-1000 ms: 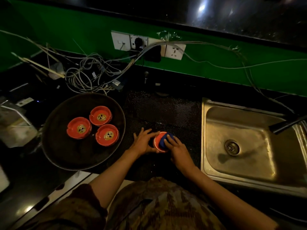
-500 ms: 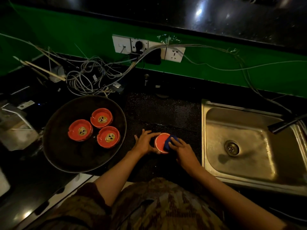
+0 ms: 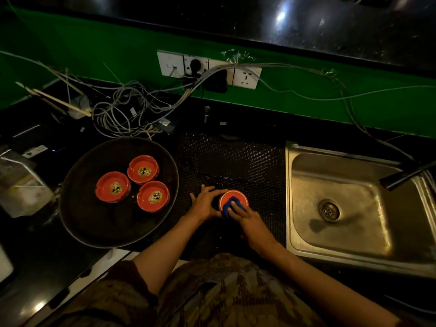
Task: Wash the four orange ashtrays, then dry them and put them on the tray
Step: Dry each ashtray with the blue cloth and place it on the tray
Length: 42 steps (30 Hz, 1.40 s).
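Three orange ashtrays (image 3: pixel 112 186) (image 3: pixel 143 169) (image 3: pixel 153 196) sit close together, open side up, on the round dark tray (image 3: pixel 94 230) at the left. A fourth orange ashtray (image 3: pixel 232 195) lies on the black dotted mat (image 3: pixel 226 161) between tray and sink. My left hand (image 3: pixel 204 204) grips its left side. My right hand (image 3: pixel 247 220) presses a blue cloth (image 3: pixel 228 206) onto its orange face, with the fingers curled over the cloth. I cannot tell which side of this ashtray faces up.
A steel sink (image 3: pixel 349 208) with a drain lies to the right, a dark tap (image 3: pixel 405 175) reaching over it. A tangle of grey cables (image 3: pixel 122 114) lies behind the tray below wall sockets (image 3: pixel 207 69). A pale container (image 3: pixel 21 185) stands at the far left.
The blue cloth under my right hand has shifted from the ashtray's right edge onto its middle and lower face. My left hand keeps its grip on the ashtray.
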### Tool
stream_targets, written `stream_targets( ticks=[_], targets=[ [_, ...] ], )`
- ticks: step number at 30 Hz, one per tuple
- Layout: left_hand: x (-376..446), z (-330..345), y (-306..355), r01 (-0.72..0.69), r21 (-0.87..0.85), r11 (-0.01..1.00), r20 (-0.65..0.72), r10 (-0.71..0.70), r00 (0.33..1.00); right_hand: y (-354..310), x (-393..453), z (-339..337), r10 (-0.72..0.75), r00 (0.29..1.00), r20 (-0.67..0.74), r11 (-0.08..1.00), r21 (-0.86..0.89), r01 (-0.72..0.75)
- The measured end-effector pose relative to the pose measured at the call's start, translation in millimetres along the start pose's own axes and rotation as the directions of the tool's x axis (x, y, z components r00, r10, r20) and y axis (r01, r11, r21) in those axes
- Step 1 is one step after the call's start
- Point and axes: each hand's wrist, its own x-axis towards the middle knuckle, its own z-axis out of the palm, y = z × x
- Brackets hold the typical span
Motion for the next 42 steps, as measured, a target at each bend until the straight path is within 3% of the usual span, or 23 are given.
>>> stream_targets(
  ticks=[6,10,17,20,26,32,37,42],
  targets=[
    [-3.1,-2.0,2.9,-0.009,-0.032,0.999,-0.003,0.008,1.000,20.5,2.3,-11.8,0.112,0.992,-0.050,0.991,-0.065,-0.115],
    [-1.3,-2.0,3.3,-0.007,-0.028,1.000,-0.012,0.006,1.000,2.7,24.0,-14.9,0.144,0.988,-0.054,0.990,-0.001,-0.144],
    [-0.6,-2.3,4.4,0.000,0.024,1.000,-0.008,0.000,1.000,-4.7,7.9,0.5,-0.043,0.999,-0.009,0.995,0.087,0.043],
    [-1.7,-0.5,4.2,0.006,0.051,0.999,-0.012,-0.005,1.000,8.5,-1.3,0.1,-0.058,0.998,0.013,0.997,0.043,0.057],
    [-4.2,0.2,5.1,-0.002,-0.017,1.000,-0.019,0.001,1.000,39.4,-4.5,-9.3,0.077,0.997,-0.029,0.996,-0.038,-0.078],
    [-3.3,0.4,5.5,0.019,-0.023,1.000,-0.027,-0.020,0.999,2.9,22.0,-6.1,0.131,0.990,-0.058,0.989,0.081,-0.126],
    [-0.7,1.7,3.3,0.020,0.040,0.999,-0.023,-0.019,1.000,4.0,10.5,13.6,-0.043,0.998,-0.040,0.993,0.110,0.048],
    [-1.4,3.9,1.8,0.015,0.038,0.999,-0.021,-0.014,1.000,24.3,-17.2,8.2,-0.053,0.998,-0.045,0.996,0.073,0.056]
  ],
)
